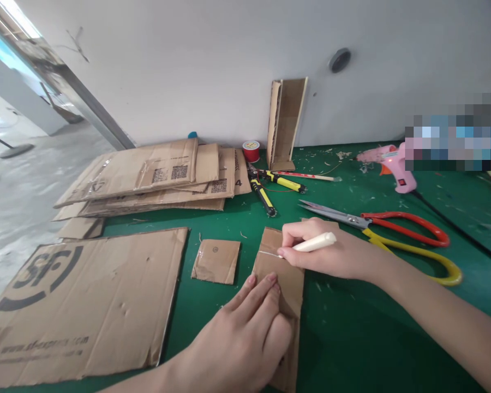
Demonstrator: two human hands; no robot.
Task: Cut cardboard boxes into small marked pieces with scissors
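My right hand (323,251) grips a white pen (316,242), its fingers pinched near the tip. The tip is against a narrow cardboard strip (289,284), where a thin pale line runs across the upper part. My left hand (251,333) presses on the same strip just below that line, index and middle fingers stretched out and the others partly bent; it covers the strip's lower left. A small cardboard square (216,262) lies left of the strip. Right of it, large scissors (368,221) with red and yellow handles lie open behind my right wrist.
A large cardboard sheet (118,295) lies at left, with stacked cardboard (147,169) behind it. Yellow-black pliers (284,181), a red spool (251,152) and an upright cardboard channel (288,123) stand toward the wall. A pink glue gun (399,166) with a black cord lies at right.
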